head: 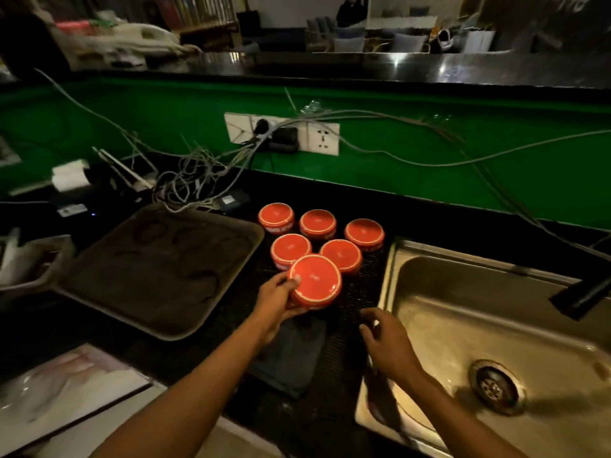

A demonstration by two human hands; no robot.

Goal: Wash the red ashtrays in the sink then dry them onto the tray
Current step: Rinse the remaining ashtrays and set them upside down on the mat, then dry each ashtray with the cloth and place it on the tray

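L hand (276, 297) grips nearest round red ceramic ashtray (315, 281) by its rim, left of steel sink (429, 292); R hand (385, 338) spread, empty. Likely rigid, slippery wet, chippable.

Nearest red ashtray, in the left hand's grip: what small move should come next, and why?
Probably carry the nearest ashtray right, over the sink. The left hand already grips its side, the right hand is free at the sink's edge, and the tray holds no ashtrays, so washing seems not yet begun.
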